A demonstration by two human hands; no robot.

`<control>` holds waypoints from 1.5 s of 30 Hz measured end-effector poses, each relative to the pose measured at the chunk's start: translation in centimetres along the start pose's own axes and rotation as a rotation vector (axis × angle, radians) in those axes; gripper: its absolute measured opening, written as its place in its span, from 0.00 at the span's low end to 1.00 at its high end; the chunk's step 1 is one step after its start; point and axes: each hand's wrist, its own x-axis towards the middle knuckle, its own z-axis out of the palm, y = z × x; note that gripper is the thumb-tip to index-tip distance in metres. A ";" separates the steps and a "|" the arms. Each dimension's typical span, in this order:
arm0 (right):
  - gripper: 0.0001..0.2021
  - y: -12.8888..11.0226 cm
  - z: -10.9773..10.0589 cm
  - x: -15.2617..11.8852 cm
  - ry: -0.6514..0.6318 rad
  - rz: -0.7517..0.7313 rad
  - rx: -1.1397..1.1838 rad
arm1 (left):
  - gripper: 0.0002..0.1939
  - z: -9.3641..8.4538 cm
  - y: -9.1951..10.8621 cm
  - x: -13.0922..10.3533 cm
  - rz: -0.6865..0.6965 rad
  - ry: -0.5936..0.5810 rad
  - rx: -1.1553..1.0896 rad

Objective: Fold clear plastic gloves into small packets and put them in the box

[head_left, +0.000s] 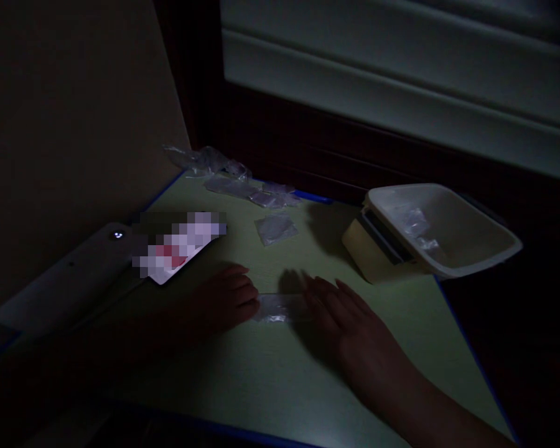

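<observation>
A small clear plastic bag (278, 308) lies flat on the light green table (280, 379) between my hands. My left hand (228, 295) has its fingers curled together at the bag's left end, pinching or pressing its edge. Over the right end of the bag, my right hand (343, 317) is held with its fingers stretched out; whether they touch the plastic is hard to tell. Another flat clear bag (276, 228) rests farther back on the table.
Several clear bags (233, 185) lie along the back edge. A tilted white bin (471, 239) with plastic pieces inside stands at right. A lit phone (182, 246) and a long white device (65, 270) are at left, near the wall.
</observation>
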 end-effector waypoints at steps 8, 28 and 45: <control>0.37 -3.5 2.3 0.3 -0.200 -0.036 0.319 | 0.11 -0.5 0.9 0.3 0.069 -0.017 0.103; 0.31 1.3 2.9 -4.4 -0.128 0.078 0.197 | 0.26 -1.2 2.5 -3.6 -0.080 -0.132 -0.179; 0.17 0.1 3.5 -2.1 0.036 -0.078 0.332 | 0.09 -1.2 4.9 -0.5 0.091 0.019 -0.088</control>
